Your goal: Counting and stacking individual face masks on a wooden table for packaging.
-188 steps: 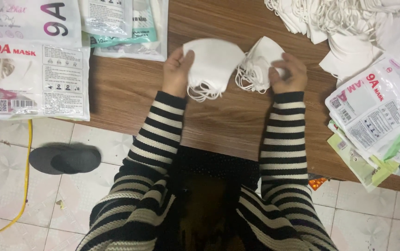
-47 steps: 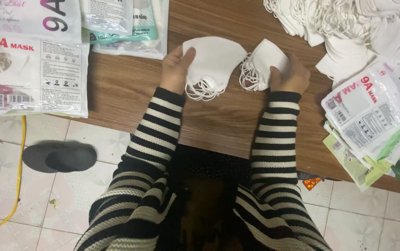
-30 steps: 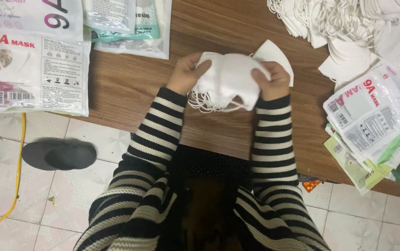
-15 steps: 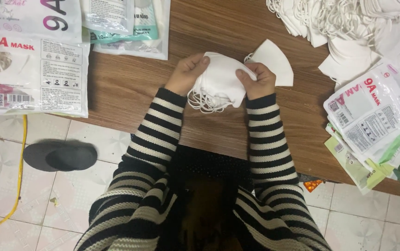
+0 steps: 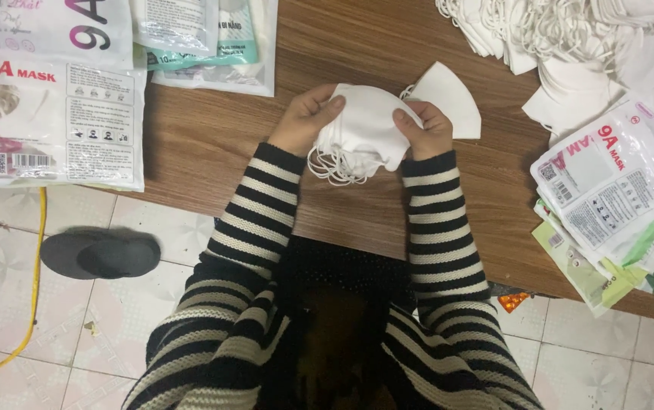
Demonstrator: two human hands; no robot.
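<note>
Left hand [image 5: 308, 119]: we see its fingers closed on the stack of white masks [image 5: 361, 129].
Right hand [image 5: 426, 130]: it grips the same stack's other side.
Stack: held just above the wooden table [image 5: 213, 137].
Single mask [image 5: 448, 99]: lies flat behind the right hand.

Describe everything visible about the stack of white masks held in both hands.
The stack of white masks is a bundle of folded, curved face masks of soft white fabric-like material, pressed together flat. Thin white ear loops hang in a loose tangle from its lower left edge. It is held just above the brown wooden table, gripped at its left end by the left hand and at its right end by the right hand. A single folded white mask lies just behind it on the table.
</note>
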